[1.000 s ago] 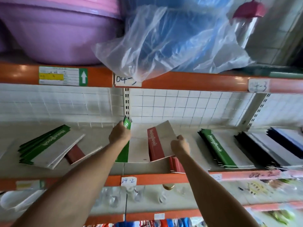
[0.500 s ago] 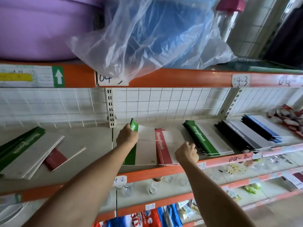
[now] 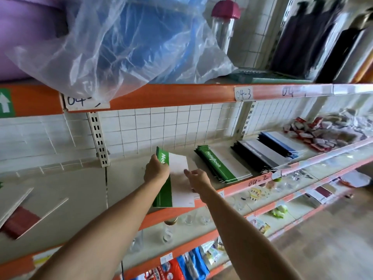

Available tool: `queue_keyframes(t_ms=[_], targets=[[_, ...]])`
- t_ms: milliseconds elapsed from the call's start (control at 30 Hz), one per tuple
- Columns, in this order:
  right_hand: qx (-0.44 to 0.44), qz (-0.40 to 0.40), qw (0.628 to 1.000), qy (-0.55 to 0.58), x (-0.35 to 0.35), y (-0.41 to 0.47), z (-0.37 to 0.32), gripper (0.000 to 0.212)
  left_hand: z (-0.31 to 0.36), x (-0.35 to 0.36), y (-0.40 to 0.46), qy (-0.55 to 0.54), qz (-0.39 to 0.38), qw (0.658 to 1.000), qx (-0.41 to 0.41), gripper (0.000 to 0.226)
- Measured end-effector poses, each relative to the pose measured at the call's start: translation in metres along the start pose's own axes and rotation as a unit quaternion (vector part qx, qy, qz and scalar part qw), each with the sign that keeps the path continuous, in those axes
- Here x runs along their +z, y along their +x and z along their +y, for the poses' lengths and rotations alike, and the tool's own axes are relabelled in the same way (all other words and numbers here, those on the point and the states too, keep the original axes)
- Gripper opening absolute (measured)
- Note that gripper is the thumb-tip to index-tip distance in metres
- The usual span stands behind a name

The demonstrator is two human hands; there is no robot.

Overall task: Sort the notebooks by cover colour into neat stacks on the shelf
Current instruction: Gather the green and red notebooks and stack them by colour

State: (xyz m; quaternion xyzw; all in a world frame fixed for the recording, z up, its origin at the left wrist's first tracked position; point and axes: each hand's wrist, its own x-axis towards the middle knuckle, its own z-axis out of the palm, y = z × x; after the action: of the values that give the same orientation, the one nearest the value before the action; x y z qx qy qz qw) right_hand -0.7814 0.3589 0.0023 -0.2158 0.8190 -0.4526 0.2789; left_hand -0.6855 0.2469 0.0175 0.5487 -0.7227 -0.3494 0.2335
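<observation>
My left hand (image 3: 156, 170) grips a green-spined notebook (image 3: 177, 180) by its spine, held above the middle of the shelf (image 3: 125, 186). My right hand (image 3: 198, 179) hovers at that notebook's right edge with loose fingers, holding nothing. The red pile under them is hidden. To the right lie a green stack (image 3: 222, 164), a black stack (image 3: 260, 155) and a blue stack (image 3: 282, 143). At far left a red notebook (image 3: 20, 221) lies under a pale cover (image 3: 12, 201).
The orange shelf lip (image 3: 252, 183) runs along the front. Small red-and-white packets (image 3: 314, 134) are piled at the right end. Overhead sit a plastic-wrapped blue tub (image 3: 129, 37), a purple basin (image 3: 24, 41) and a pink-capped bottle (image 3: 224, 25). Glassware (image 3: 167, 231) fills the lower shelf.
My right hand has let go of the red notebook, which is out of sight now. My left hand has carried the green notebook to the right, and the camera has swung right.
</observation>
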Motion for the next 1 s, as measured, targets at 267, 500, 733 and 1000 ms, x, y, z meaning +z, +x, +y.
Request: queue_keyframes(t_ms=[267,500,733,1000], targets=[[0.018,0.046,0.998,0.036,-0.066,0.036,0.007,0.014,0.05,0.043,-0.007,0.12,-0.047,0.989,0.079,0.04],[-0.028,0.115,0.993,-0.001,-0.155,0.084,0.028,0.031,0.086,0.097,-0.008,0.126,-0.089,0.967,0.205,0.045],[-0.026,0.092,0.992,-0.077,-0.194,0.12,0.048,0.038,0.109,0.136,-0.013,0.245,-0.045,0.935,0.254,0.042],[-0.067,0.048,0.95,-0.303,-0.195,0.136,0.057,0.054,0.115,0.149,-0.013,0.284,-0.04,0.929,0.233,0.045]])
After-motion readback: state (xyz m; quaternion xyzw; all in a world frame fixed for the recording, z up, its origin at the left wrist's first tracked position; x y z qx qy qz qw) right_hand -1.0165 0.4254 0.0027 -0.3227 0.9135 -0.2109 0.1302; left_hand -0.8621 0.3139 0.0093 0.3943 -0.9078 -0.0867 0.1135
